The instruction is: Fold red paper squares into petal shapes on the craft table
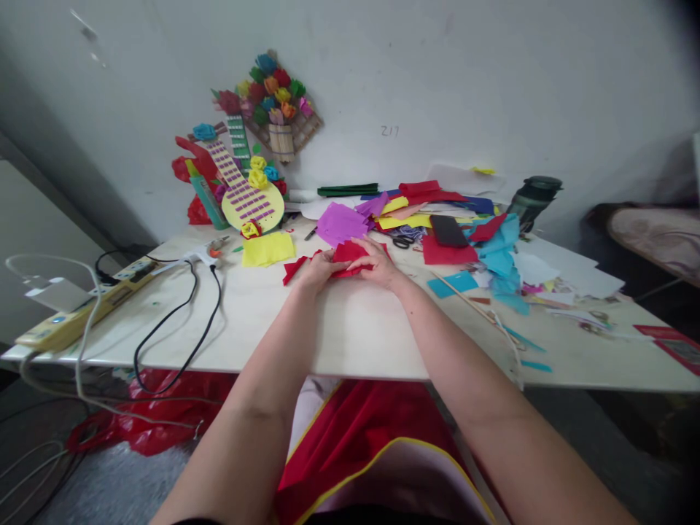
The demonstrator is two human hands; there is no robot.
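Observation:
Both my hands meet over red crepe paper [348, 252] near the middle of the white table [355, 335]. My left hand [321, 268] has its fingers closed on the paper's left part, and another red piece [295, 270] sticks out beside it. My right hand [376, 264] grips the right side, its fingers bent over the paper toward the left hand. Just behind lies purple paper [340, 224]. Yellow paper [267, 249] rests to the left of my hands. Part of the red paper is hidden under my fingers.
Scissors [403, 241], a phone [448, 231] and piled coloured paper lie at the back right, near a dark bottle [534, 200]. A glue gun [205, 254] with a black cord and a power strip [92, 306] are on the left. Paper-flower decorations [251, 200] lean against the wall.

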